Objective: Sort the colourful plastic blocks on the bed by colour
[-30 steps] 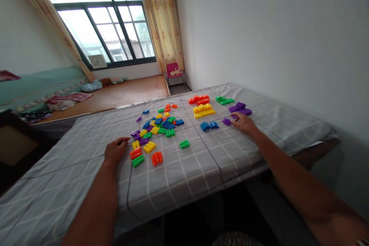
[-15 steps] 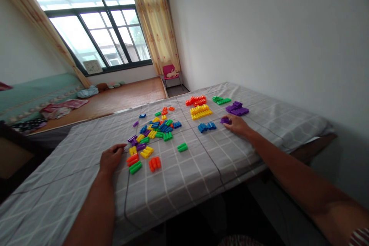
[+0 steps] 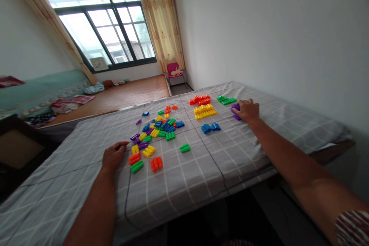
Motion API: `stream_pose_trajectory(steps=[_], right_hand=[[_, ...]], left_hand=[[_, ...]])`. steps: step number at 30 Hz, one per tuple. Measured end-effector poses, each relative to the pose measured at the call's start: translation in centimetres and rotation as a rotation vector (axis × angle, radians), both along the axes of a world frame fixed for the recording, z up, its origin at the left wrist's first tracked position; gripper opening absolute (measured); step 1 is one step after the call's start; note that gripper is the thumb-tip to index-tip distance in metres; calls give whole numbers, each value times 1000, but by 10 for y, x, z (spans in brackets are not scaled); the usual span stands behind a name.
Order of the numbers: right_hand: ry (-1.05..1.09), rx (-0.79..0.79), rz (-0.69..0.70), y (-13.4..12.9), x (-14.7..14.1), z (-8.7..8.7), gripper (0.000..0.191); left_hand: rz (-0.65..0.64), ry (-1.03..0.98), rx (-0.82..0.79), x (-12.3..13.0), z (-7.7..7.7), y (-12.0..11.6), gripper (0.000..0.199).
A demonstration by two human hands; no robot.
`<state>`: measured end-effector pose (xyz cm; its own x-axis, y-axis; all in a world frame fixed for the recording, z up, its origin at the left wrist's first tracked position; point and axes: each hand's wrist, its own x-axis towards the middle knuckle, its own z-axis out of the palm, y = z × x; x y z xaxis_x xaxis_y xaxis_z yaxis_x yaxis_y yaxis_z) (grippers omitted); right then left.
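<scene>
The right hand (image 3: 248,110), right of centre in the frame, has its fingers bent over the purple blocks (image 3: 235,106), which show at its left edge. The fingers touch these blocks; whether they are clamped cannot be told, as the hand hides part of them.

The left hand (image 3: 113,156), left of centre, rests on the checked cloth (image 3: 187,184) with its fingers bent; how far they are closed cannot be told. Its fingertips are near the left edge of the mixed pile (image 3: 163,125), at the centre-left.

Left of the right hand, near centre, lie the blue blocks (image 3: 210,127). Above them are the yellow blocks (image 3: 205,112), then the orange blocks (image 3: 200,100). The green blocks (image 3: 226,100) lie just above the purple ones.

Upper left: window (image 3: 123,32) and clock (image 3: 98,63). Top centre: curtain (image 3: 160,15), with a pink chair (image 3: 173,67) below.
</scene>
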<state>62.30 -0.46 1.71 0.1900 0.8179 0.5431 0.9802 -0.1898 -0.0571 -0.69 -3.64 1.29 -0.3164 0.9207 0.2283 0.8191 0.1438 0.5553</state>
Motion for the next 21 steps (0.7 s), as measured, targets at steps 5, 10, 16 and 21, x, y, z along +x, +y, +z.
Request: stream_pose_trajectory(steps=[5, 10, 16, 21], right_hand=[[-29, 20, -25, -1, 0, -1, 44], [-14, 73, -54, -9, -1, 1, 47], [-40, 202, 207, -16, -32, 15, 40], [-56, 175, 660, -8, -125, 29, 33]], left_hand=[[-9, -11, -3, -2, -2, 3, 37], [-12, 19, -8, 1, 1, 0, 37], [-45, 76, -21, 8, 1, -4, 38], [-53, 67, 0, 9, -6, -1, 36]])
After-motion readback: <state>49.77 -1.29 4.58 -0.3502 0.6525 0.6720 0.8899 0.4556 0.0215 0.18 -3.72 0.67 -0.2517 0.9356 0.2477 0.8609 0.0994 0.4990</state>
